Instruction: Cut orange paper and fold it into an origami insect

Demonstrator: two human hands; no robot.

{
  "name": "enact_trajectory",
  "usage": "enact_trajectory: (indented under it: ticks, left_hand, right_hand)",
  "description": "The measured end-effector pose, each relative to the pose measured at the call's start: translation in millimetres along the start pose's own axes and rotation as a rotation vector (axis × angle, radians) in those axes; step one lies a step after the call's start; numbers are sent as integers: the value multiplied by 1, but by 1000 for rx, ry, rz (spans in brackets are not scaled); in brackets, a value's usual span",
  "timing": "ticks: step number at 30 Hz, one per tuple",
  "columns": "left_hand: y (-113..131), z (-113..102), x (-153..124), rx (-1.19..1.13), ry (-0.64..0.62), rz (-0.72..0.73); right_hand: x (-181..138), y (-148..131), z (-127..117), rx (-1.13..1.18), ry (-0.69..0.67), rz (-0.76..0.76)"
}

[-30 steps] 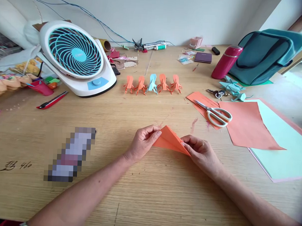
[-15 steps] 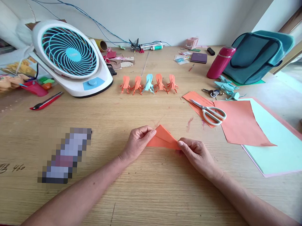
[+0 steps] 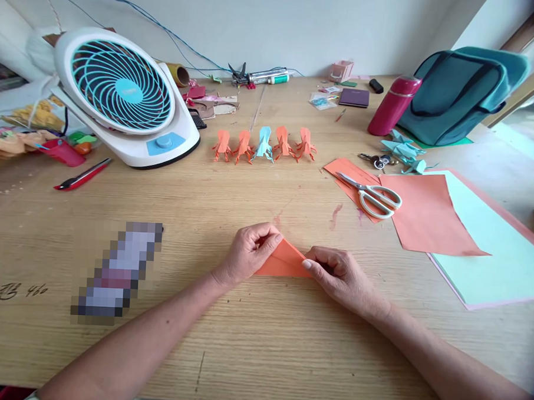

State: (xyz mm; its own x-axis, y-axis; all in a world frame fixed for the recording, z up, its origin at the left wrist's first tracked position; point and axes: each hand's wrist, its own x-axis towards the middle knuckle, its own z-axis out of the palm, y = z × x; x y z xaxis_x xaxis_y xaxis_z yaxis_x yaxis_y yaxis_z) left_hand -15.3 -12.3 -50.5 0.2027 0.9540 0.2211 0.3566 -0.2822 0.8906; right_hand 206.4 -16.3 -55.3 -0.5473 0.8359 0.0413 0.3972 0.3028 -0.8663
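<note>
A folded orange paper triangle (image 3: 283, 262) lies on the wooden table (image 3: 261, 341) between my two hands. My left hand (image 3: 247, 252) pinches its left corner with curled fingers. My right hand (image 3: 338, 274) presses its right corner down, thumb and fingers closed on the edge. Beyond it stands a row of small folded paper figures (image 3: 264, 144), most of them orange and one light blue.
White scissors (image 3: 373, 196) rest on orange sheets (image 3: 421, 212) beside a pale green sheet (image 3: 490, 239) at right. A white and blue fan (image 3: 125, 99) stands back left, a red cutter (image 3: 82, 174) near it. A magenta bottle (image 3: 392, 105) and teal bag (image 3: 461, 93) sit back right.
The orange triangle has been pressed flatter onto the table. My right hand slid left along its edge, closer to my left hand.
</note>
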Motion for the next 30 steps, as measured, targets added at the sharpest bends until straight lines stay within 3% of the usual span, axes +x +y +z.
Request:
enact_trajectory:
  ticks: [14, 24, 30]
  left_hand:
    - [2, 8, -3, -23, -78, -50]
    - [-1, 6, -3, -38, -100, -103]
    - [-5, 3, 0, -2, 1, -64]
  right_hand:
    - [0, 0, -4, 98, -30, 60]
    - [1, 4, -2, 161, 148, 100]
    - [0, 0, -6, 137, 77, 91]
